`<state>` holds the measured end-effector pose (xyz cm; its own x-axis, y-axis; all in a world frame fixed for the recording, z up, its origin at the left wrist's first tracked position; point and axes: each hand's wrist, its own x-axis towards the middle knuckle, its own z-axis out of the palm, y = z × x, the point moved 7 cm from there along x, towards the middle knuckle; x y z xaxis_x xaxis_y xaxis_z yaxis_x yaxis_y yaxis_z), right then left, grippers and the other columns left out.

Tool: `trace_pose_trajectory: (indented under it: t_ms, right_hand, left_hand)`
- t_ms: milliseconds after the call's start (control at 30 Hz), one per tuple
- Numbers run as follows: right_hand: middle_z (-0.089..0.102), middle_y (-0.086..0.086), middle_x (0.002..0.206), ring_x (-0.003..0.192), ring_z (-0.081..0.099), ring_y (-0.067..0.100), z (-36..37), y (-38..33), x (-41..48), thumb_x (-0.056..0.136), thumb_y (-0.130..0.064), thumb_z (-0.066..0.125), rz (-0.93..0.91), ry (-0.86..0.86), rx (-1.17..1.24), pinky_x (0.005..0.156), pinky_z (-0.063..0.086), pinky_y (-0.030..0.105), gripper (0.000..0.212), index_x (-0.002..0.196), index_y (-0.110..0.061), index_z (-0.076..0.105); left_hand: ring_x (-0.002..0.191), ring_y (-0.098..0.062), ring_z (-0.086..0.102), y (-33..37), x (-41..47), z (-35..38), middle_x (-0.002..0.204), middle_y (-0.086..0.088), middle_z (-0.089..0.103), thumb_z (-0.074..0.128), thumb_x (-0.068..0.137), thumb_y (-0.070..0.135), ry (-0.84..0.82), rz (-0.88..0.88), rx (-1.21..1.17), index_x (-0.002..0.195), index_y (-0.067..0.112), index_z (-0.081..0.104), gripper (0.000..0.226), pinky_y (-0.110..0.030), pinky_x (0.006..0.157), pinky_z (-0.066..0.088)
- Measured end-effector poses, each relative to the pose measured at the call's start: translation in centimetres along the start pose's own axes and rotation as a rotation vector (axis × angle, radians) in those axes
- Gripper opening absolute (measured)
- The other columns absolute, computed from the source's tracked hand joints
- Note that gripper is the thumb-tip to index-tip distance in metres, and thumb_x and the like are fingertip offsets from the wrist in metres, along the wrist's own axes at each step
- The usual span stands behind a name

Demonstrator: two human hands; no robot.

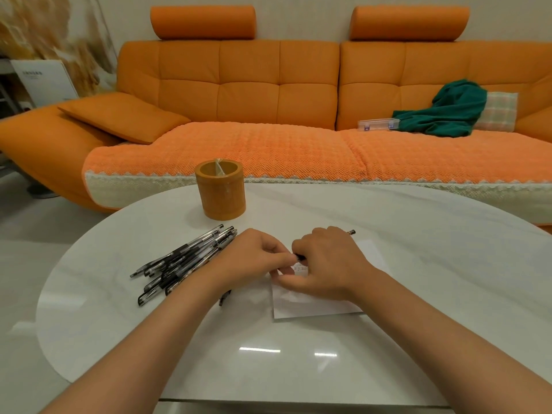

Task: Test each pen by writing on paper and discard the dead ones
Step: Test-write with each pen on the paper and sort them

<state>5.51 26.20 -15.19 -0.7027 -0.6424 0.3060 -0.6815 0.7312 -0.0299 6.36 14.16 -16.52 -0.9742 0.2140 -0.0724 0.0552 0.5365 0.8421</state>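
A sheet of white paper (313,306) lies on the white table, with small writing near its top. My right hand (325,264) grips a black pen (351,232) above the paper; the pen's end sticks out behind my knuckles. My left hand (254,258) pinches the front end of that same pen, where a black cap or tip (300,257) shows between the fingers. A pile of several black and clear pens (185,258) lies fanned out to the left, partly under my left wrist.
A round orange pen holder (221,194) stands at the far side of the table (298,369). Behind it runs an orange sofa (268,115) with a green cloth (448,110) and a clear plastic box (378,124) on its seat.
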Motion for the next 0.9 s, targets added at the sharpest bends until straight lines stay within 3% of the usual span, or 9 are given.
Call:
trace_pose_trajectory:
  t_ms: [100,200,367,467,567,633,700,833,900]
  right_hand:
    - [0.026,0.002,0.038,0.044,0.021,0.018,-0.4,-0.2,0.1,0.075,-0.068,0.047,0.035,0.073,-0.032,0.048,0.017,0.031,0.064,0.047,-0.013,0.030]
    - [0.016,0.004,0.037,0.042,0.015,0.018,-0.5,-0.4,-0.1,0.067,-0.060,0.054,0.099,0.095,-0.054,0.044,0.015,0.027,0.060,0.045,-0.011,0.028]
    - [0.027,-0.001,0.038,0.040,0.026,0.016,-0.5,-0.4,-0.1,0.071,-0.062,0.048,0.067,0.146,0.004,0.044,0.018,0.025,0.054,0.046,-0.015,0.038]
    - [0.051,-0.010,0.066,0.063,0.045,0.010,0.1,-0.3,0.3,0.083,-0.068,0.044,0.000,0.069,0.070,0.058,0.034,0.030,0.042,0.073,-0.029,0.055]
    - [0.057,-0.010,0.101,0.089,0.050,0.012,1.0,0.4,0.5,0.093,-0.039,0.050,0.021,-0.006,0.189,0.074,0.040,0.030,0.024,0.115,-0.030,0.054]
    - [0.057,-0.005,0.111,0.090,0.051,0.015,1.3,1.1,0.6,0.099,-0.021,0.045,0.082,-0.022,0.245,0.072,0.042,0.032,0.027,0.125,-0.027,0.050]
    - [0.053,-0.004,0.112,0.088,0.050,0.016,1.4,1.4,0.9,0.103,-0.017,0.042,0.117,-0.034,0.302,0.072,0.042,0.032,0.027,0.127,-0.025,0.053]
    - [0.045,-0.006,0.110,0.094,0.047,0.014,1.8,2.1,1.9,0.103,-0.013,0.047,0.155,-0.028,0.310,0.080,0.042,0.027,0.033,0.131,-0.023,0.060]
    - [0.046,-0.005,0.110,0.097,0.049,0.014,2.2,3.0,3.0,0.102,-0.011,0.048,0.198,-0.040,0.297,0.081,0.038,0.024,0.035,0.133,-0.022,0.060]
  left_hand:
    - [0.072,-0.005,0.069,0.4,-0.3,0.4,0.077,-0.001,0.077,0.074,0.085,0.027,-0.017,-0.028,-0.013,0.080,0.020,0.082,0.012,-0.015,0.062,0.048]
    - [0.071,-0.002,0.068,0.5,-0.4,0.7,0.077,0.003,0.077,0.075,0.084,0.029,-0.032,-0.049,0.008,0.076,0.023,0.082,0.012,-0.015,0.061,0.048]
    - [0.067,-0.003,0.066,0.6,-0.6,0.4,0.075,0.001,0.076,0.076,0.084,0.026,-0.030,-0.085,-0.036,0.079,0.018,0.081,0.010,-0.013,0.058,0.047]
    - [0.065,-0.003,0.065,0.3,-0.4,-1.1,0.076,0.002,0.076,0.079,0.082,0.028,0.073,-0.092,-0.020,0.085,0.018,0.079,0.011,-0.018,0.061,0.050]
    - [0.064,-0.002,0.061,-0.4,-0.1,-2.9,0.076,0.001,0.075,0.083,0.080,0.027,0.225,-0.063,-0.014,0.084,0.020,0.077,0.010,-0.024,0.063,0.047]
    - [0.070,-0.008,0.060,-0.7,-0.1,-4.0,0.081,-0.003,0.073,0.084,0.079,0.028,0.317,-0.034,-0.004,0.085,0.023,0.077,0.010,-0.031,0.067,0.049]
    - [0.074,-0.009,0.060,-0.9,-0.1,-4.8,0.085,0.001,0.071,0.083,0.080,0.030,0.358,-0.010,0.028,0.090,0.025,0.076,0.012,-0.032,0.072,0.051]
    - [0.088,-0.006,0.058,-2.0,-0.6,-5.7,0.100,0.017,0.061,0.075,0.086,0.038,0.333,-0.065,0.505,0.114,0.034,0.059,0.033,-0.030,0.075,0.053]
    - [0.089,-0.010,0.056,-2.9,-0.9,-6.3,0.100,0.014,0.056,0.071,0.088,0.044,0.318,-0.119,0.667,0.112,0.033,0.053,0.032,-0.028,0.070,0.047]
